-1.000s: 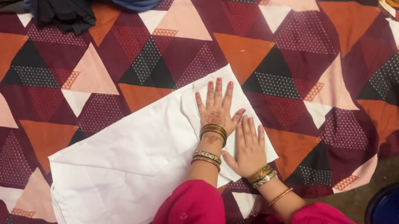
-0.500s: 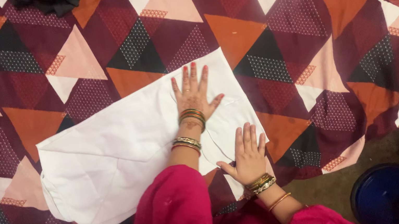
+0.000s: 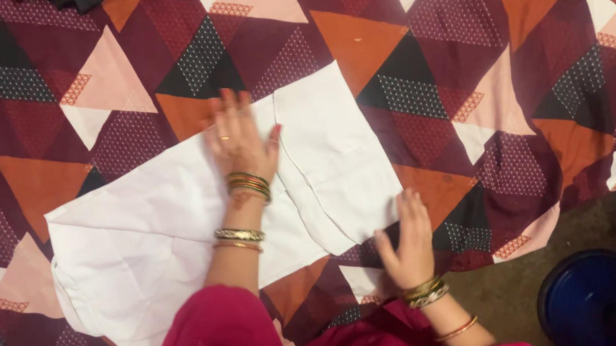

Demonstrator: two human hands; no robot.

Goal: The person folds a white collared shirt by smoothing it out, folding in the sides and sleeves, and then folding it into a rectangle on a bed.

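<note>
Since half a second ago, left hand (image 3: 241, 142) has slid leftward across the white cloth (image 3: 171, 234); right hand (image 3: 409, 241) has dropped to its near right edge. Both hands open: left flat, fingers spread, pressing; right fingertips on the hem, holding nothing. Cloth lies partly folded on the patterned bedspread (image 3: 469, 51). Judged light, limp, easily creased; corners beyond either hand offer best grip. Open spread beyond left fingertips; blue tub (image 3: 596, 301) right of right wrist.

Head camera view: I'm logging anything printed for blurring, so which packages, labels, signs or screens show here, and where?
None in view: only a white cloth under the left hand and right hand, a triangle-patterned bedspread and a blue tub.
</note>
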